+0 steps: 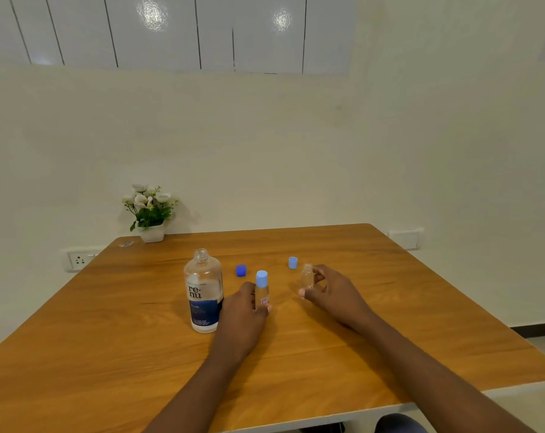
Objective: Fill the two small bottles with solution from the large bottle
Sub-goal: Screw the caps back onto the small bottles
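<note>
The left grip (pixel 244 310) holds the capped bottle (pixel 261 292) upright, cap up, the right grip (pixel 335 292) pinches the open bottle (pixel 307 276) mouth up (slightly blurred), and the big bottle (pixel 204 292) stands uncapped on the bench (pixel 389 339), just left of the left grip.

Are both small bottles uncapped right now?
No, the bottle in the left hand has its light blue cap on; only the other bottle, in the right hand, is open.

Bright, even light; glare spots on wall panels (pixel 171 29); edges warped
</note>
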